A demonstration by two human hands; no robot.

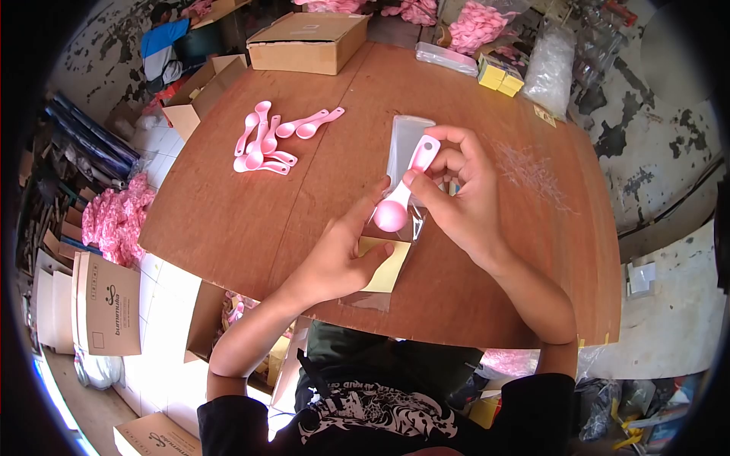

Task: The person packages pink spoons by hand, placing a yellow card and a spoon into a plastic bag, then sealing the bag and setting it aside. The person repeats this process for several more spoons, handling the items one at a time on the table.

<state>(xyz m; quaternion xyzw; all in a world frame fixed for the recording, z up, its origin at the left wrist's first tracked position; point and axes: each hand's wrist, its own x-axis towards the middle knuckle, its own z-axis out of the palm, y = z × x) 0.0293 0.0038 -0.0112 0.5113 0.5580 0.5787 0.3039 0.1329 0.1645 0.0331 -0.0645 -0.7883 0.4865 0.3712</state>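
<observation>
A pink spoon (391,216) is pinched by its handle in my right hand (464,186), bowl pointing down toward me. My left hand (342,258) lies beside the bowl, its thumb on a yellow card (385,267) and its fingers along a clear plastic bag. The bag surrounds the card, and its lower end (365,302) shows near the table's front edge. Behind the spoon lies a stack of clear bags (407,140), partly hidden by my right hand. Several pink spoons (266,144) lie in a loose group on the left of the table.
A closed cardboard box (308,44) stands at the table's back edge. Yellow cards (499,74) and packed plastic (446,58) lie at the back right. Thin clear strips (536,173) are scattered on the right. A person (164,47) is at the back left.
</observation>
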